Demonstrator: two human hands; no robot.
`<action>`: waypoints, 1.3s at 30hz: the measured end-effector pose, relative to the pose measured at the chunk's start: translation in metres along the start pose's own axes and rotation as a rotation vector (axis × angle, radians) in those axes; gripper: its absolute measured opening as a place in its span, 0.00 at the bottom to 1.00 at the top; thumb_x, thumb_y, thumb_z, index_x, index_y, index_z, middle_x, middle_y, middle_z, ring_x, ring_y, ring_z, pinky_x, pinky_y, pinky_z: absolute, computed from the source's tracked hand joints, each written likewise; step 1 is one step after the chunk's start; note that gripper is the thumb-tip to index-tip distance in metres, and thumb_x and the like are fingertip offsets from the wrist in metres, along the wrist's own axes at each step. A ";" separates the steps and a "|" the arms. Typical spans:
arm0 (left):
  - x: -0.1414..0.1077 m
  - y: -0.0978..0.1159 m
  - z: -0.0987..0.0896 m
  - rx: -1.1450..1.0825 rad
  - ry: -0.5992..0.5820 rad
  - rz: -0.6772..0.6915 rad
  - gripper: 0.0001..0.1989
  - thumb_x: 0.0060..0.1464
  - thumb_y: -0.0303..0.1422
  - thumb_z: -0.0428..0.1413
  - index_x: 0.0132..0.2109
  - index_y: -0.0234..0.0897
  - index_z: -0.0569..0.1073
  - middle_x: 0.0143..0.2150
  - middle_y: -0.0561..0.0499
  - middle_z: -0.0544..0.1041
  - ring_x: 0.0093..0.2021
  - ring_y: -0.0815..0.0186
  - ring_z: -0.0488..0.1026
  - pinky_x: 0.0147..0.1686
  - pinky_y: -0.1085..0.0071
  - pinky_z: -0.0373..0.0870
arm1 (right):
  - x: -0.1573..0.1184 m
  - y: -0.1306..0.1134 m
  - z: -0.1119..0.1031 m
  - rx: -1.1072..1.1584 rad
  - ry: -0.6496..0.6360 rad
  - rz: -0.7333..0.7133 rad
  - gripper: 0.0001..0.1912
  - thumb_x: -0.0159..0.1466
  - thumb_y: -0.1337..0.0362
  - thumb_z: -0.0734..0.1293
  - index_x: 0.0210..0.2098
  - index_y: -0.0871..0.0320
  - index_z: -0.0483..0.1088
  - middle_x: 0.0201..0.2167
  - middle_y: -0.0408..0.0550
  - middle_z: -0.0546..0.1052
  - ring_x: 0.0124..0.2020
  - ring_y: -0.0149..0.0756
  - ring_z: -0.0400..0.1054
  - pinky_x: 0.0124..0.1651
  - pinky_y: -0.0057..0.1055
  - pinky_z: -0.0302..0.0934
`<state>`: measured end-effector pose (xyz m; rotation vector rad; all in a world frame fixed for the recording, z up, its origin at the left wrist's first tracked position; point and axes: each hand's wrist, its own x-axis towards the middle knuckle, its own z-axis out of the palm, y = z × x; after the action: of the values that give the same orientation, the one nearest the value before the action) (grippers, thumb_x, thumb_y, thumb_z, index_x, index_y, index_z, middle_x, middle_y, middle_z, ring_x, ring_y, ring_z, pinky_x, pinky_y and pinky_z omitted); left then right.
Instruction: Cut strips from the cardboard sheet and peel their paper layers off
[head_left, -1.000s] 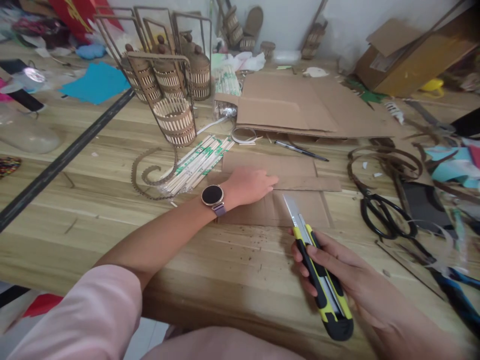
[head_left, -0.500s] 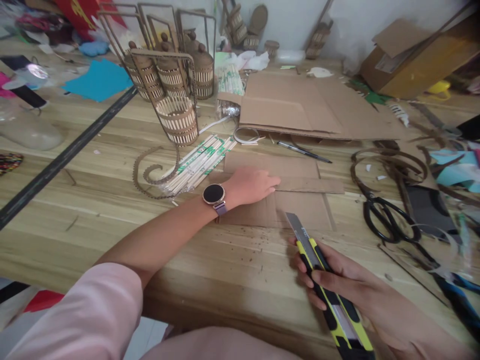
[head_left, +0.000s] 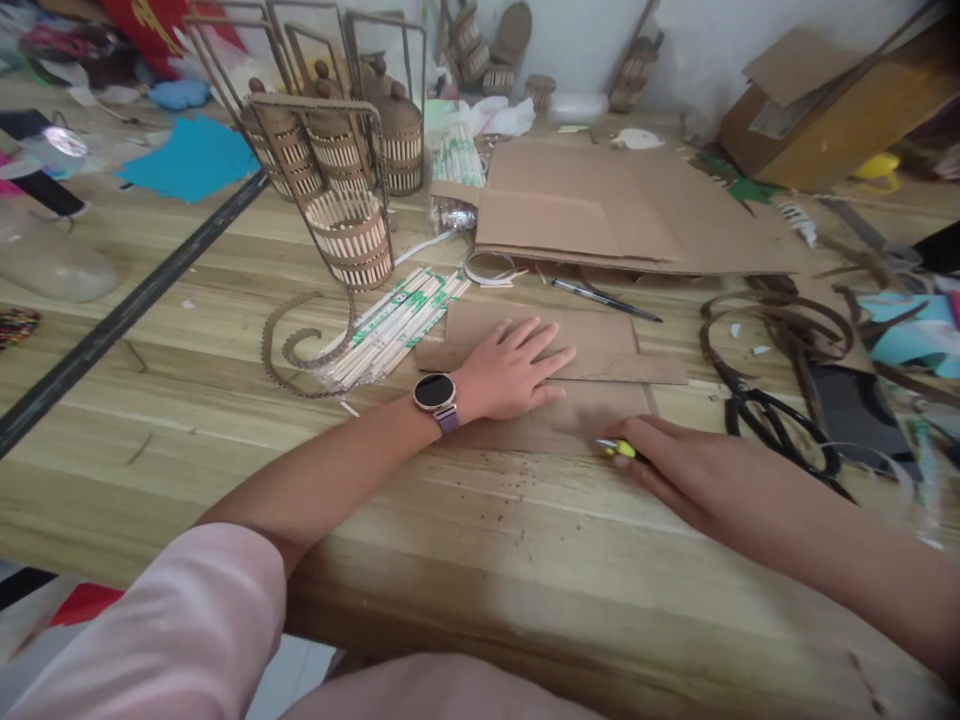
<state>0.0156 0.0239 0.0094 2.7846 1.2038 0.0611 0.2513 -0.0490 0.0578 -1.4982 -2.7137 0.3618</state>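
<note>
My left hand [head_left: 514, 368] lies flat with its fingers spread, pressing on a cardboard strip [head_left: 622, 368] and the cardboard sheet [head_left: 540, 325] under it. In my right hand [head_left: 675, 460] is a yellow and black utility knife [head_left: 624, 449], mostly covered by the fingers. Its blade tip points left, at the near right part of the sheet; whether it touches the cardboard I cannot tell. Paper-wrapped sticks [head_left: 390, 335] lie left of the sheet. Beside them is a curled corrugated strip [head_left: 271, 345].
Black-handled scissors [head_left: 780, 435] and curled brown strips [head_left: 780, 310] lie at the right. Behind the sheet are a pen [head_left: 607, 300] and larger cardboard pieces [head_left: 570, 215]. Lantern-like stick baskets [head_left: 349, 240] stand at the back left. A dark metal ruler [head_left: 135, 300] crosses the left side.
My right hand has turned over and moved up and forward, bringing the knife to the cardboard's near edge. My left hand's fingers have spread out flat.
</note>
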 end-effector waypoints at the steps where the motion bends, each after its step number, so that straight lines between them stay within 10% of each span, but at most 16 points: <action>1: 0.000 0.000 0.000 -0.001 -0.014 -0.001 0.30 0.71 0.48 0.43 0.74 0.40 0.55 0.77 0.41 0.49 0.75 0.48 0.44 0.70 0.49 0.43 | 0.005 0.003 0.000 -0.048 -0.075 -0.038 0.21 0.69 0.47 0.54 0.34 0.52 0.69 0.27 0.46 0.78 0.21 0.37 0.71 0.22 0.30 0.54; 10: 0.000 0.002 0.002 0.007 0.032 0.003 0.29 0.71 0.47 0.43 0.73 0.42 0.56 0.76 0.42 0.52 0.75 0.48 0.47 0.69 0.46 0.45 | 0.024 0.007 0.001 -0.151 -0.182 -0.142 0.21 0.70 0.49 0.56 0.29 0.54 0.66 0.23 0.43 0.76 0.17 0.30 0.63 0.22 0.29 0.36; 39: 0.001 0.002 0.008 0.030 0.074 0.009 0.29 0.71 0.47 0.45 0.73 0.42 0.58 0.75 0.41 0.53 0.74 0.46 0.49 0.69 0.45 0.48 | 0.045 -0.050 -0.033 -0.639 -0.542 -0.114 0.18 0.62 0.79 0.60 0.43 0.55 0.72 0.31 0.49 0.80 0.31 0.42 0.79 0.23 0.32 0.40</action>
<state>0.0187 0.0226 0.0013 2.8374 1.2182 0.1493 0.1890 -0.0306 0.0960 -1.5083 -3.5732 -0.1584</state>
